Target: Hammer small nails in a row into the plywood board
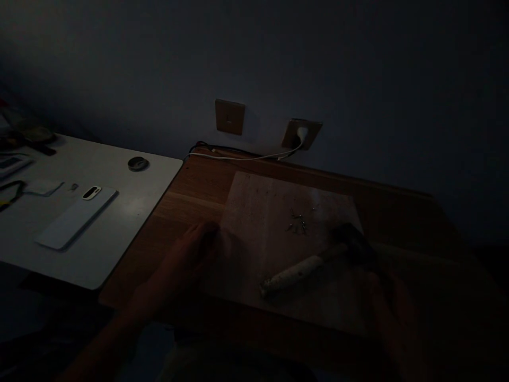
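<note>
The room is very dark. A pale wooden board (258, 212) lies on a brown wooden table (191, 196). On the board rest a hammer (302, 270) with a whitish handle and dark head, and several small nails (298, 220). My left hand (186, 254) lies on the table with its fingers stretched against the board's left edge, holding nothing. My right hand (387, 297) is a dim shape at the board's right side, just below the hammer's head; its fingers are lost in the dark.
A white table (131, 212) adjoins on the left, carrying a white phone (75, 216), a small round dark object (138, 163) and clutter at its far left. On the wall sit a switch plate (229, 116) and a socket (301, 133) with a white cable plugged in.
</note>
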Motion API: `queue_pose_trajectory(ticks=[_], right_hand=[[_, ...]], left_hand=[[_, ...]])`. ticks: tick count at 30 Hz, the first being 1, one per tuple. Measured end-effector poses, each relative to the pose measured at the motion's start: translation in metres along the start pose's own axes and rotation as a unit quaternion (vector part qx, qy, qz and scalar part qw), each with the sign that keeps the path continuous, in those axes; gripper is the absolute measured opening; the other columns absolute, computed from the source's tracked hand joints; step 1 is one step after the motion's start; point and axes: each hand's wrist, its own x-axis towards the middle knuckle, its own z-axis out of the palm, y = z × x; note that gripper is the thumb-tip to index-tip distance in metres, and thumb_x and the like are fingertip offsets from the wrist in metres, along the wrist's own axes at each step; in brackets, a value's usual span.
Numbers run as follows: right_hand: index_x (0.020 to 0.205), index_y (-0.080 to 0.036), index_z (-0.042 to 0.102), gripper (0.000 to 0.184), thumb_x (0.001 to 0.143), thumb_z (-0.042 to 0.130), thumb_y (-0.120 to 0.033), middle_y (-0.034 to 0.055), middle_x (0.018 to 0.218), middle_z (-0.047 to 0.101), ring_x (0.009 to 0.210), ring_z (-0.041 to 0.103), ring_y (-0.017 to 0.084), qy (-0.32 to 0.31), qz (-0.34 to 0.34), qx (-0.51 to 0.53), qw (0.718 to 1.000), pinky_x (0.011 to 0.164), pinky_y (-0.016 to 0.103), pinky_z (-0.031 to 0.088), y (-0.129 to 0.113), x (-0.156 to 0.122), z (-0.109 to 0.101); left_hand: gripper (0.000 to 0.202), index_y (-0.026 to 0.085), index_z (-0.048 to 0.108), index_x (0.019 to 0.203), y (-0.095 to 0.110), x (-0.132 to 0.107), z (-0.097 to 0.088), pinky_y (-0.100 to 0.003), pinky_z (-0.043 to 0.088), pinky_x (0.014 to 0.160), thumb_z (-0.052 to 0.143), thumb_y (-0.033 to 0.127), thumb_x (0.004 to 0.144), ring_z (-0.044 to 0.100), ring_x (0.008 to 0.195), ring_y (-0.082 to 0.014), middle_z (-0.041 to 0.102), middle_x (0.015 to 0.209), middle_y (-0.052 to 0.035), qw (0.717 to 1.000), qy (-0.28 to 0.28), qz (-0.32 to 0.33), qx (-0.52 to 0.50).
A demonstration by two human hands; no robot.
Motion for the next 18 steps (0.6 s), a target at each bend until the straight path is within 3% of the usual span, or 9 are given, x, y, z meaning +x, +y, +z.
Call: queue_pose_trajectory(ticks=[2,5,8,11,14,16,18], right_hand=[[0.131,-0.016,0.068,0.070,0.091,0.056,-0.072,0.0268,0.141,0.064,0.142,0.049,0.053,0.031,-0.017,-0.037,0.999,0.114,0.072,0.039,-0.014,-0.003,0.004],[0.129,-0.019,0.069,0.071,0.091,0.051,-0.077,0.0216,0.122,0.072,0.121,0.064,0.047,0.034,-0.007,-0.012,0.999,0.099,0.064,0.052,-0.037,-0.010,0.014],[0.132,-0.023,0.070,0.069,0.093,0.051,-0.077,0.0111,0.099,0.077,0.091,0.074,0.034,-0.062,-0.018,0.054,0.996,0.077,0.047,0.059,-0.055,-0.015,0.027],[0.138,-0.025,0.071,0.065,0.098,0.049,-0.072,0.0060,0.086,0.078,0.074,0.075,0.028,-0.165,-0.045,0.027,0.985,0.065,0.040,0.059,-0.064,-0.012,0.034],[0.135,-0.027,0.075,0.063,0.099,0.048,-0.071,0.0090,0.092,0.082,0.079,0.078,0.031,-0.209,-0.060,-0.024,0.976,0.066,0.041,0.060,-0.064,-0.004,0.036],[0.131,-0.028,0.078,0.060,0.100,0.046,-0.069,0.0105,0.093,0.083,0.078,0.079,0.032,-0.212,-0.065,-0.049,0.974,0.064,0.042,0.061,-0.064,-0.001,0.038],[0.127,-0.029,0.080,0.055,0.102,0.046,-0.065,0.0103,0.093,0.084,0.074,0.079,0.031,-0.191,-0.084,-0.053,0.977,0.061,0.040,0.060,-0.062,0.000,0.041]], left_hand=[[0.027,0.025,0.068,0.121,0.002,-0.002,-0.001,-0.041,0.059,0.088,0.053,0.039,0.103,0.074,0.102,-0.0273,0.076,0.117,-0.0083,1.000,0.015,0.003,0.022],[0.025,0.025,0.069,0.119,0.008,-0.005,-0.001,-0.042,0.058,0.096,0.051,0.036,0.105,0.072,0.111,-0.0268,0.076,0.122,-0.0078,0.998,0.038,0.035,0.034],[0.027,0.023,0.067,0.125,0.013,-0.005,0.001,-0.042,0.059,0.100,0.051,0.031,0.104,0.072,0.117,-0.0266,0.075,0.126,-0.0094,0.993,0.045,0.103,0.035],[0.021,0.021,0.064,0.121,0.020,0.002,0.004,-0.037,0.061,0.094,0.051,0.023,0.104,0.073,0.111,-0.0235,0.077,0.119,-0.0100,0.979,0.040,0.196,0.045],[0.012,0.021,0.060,0.112,0.041,0.014,0.002,-0.029,0.058,0.078,0.055,0.014,0.103,0.073,0.092,-0.0172,0.076,0.102,-0.0061,0.943,0.037,0.325,0.056],[0.010,0.022,0.057,0.106,0.066,0.023,-0.005,-0.028,0.055,0.068,0.058,0.013,0.102,0.068,0.078,-0.0152,0.072,0.086,-0.0020,0.900,0.014,0.430,0.069],[0.006,0.024,0.061,0.108,0.098,0.028,-0.012,-0.032,0.057,0.069,0.063,0.025,0.102,0.067,0.076,-0.0175,0.070,0.081,-0.0014,0.859,-0.039,0.503,0.086]])
